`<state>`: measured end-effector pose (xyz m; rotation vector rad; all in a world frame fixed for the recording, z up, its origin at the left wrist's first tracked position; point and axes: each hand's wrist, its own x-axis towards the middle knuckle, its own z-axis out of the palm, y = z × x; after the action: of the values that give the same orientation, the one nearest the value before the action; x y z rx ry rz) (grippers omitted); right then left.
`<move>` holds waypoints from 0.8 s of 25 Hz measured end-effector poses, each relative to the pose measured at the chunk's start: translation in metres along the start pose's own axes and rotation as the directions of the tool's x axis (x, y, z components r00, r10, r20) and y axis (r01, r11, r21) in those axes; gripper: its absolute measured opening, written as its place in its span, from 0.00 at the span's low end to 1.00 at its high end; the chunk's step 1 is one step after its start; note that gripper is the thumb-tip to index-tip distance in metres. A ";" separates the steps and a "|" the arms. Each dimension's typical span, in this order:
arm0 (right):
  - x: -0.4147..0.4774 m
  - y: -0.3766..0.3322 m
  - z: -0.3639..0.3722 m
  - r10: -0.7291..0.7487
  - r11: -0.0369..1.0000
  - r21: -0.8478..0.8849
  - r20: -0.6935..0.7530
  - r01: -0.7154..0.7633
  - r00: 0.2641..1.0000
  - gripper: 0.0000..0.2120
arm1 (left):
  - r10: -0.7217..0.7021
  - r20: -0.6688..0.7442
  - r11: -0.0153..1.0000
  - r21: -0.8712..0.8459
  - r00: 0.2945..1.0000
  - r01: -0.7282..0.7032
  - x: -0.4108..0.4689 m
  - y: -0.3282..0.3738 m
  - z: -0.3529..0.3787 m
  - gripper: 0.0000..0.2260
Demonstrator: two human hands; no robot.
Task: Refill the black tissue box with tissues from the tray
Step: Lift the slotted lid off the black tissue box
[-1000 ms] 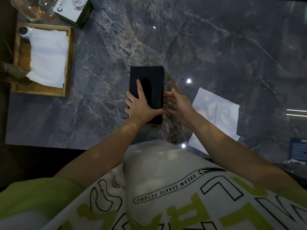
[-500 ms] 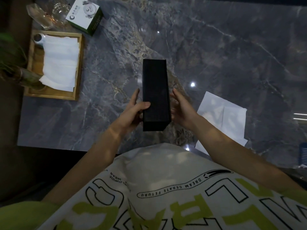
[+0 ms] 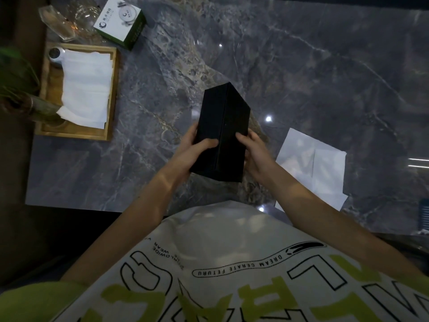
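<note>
The black tissue box (image 3: 222,126) is lifted above the marble table, tilted so that two plain sides face me; its slot is hidden. My left hand (image 3: 195,147) grips its left side near the lower end, thumb across the front. My right hand (image 3: 253,152) holds the right side. A stack of white tissues (image 3: 87,87) lies in the wooden tray (image 3: 112,94) at the far left of the table.
A loose white tissue (image 3: 313,163) lies flat on the grey marble table (image 3: 301,77) to the right of my hands. A green-and-white carton (image 3: 120,19) and glassware (image 3: 62,22) stand behind the tray. A plant (image 3: 16,77) overlaps the tray's left side.
The box lay flat under my left hand with its slot up; both hands have since lifted and turned it, and it now tilts with an edge towards me.
</note>
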<state>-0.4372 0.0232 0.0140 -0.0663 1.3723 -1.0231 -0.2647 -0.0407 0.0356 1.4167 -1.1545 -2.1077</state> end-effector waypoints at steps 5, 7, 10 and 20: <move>0.002 -0.005 -0.007 -0.104 0.994 0.018 -0.003 0.104 0.995 0.24 | 0.065 -0.042 0.976 0.212 0.997 -0.055 0.009 -0.004 -0.001 0.38; 0.001 -0.005 -0.003 -0.160 0.985 -0.069 -0.002 0.160 0.987 0.26 | 0.071 -0.063 0.969 0.243 0.995 -0.054 0.013 -0.009 -0.001 0.38; -0.003 -0.007 0.010 -0.208 0.947 -0.261 -0.060 0.186 0.976 0.34 | 0.062 -0.021 0.968 0.243 0.998 -0.055 0.012 -0.018 0.000 0.39; 0.009 -0.019 0.034 -0.181 0.659 -0.750 -0.223 -0.051 0.958 0.71 | 0.082 0.100 0.941 0.320 0.992 -0.110 0.002 -0.030 0.019 0.54</move>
<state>-0.4210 -0.0111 0.0276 -0.6210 2.0071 -0.4520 -0.2776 -0.0156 0.0138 1.3801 -1.6337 -1.9935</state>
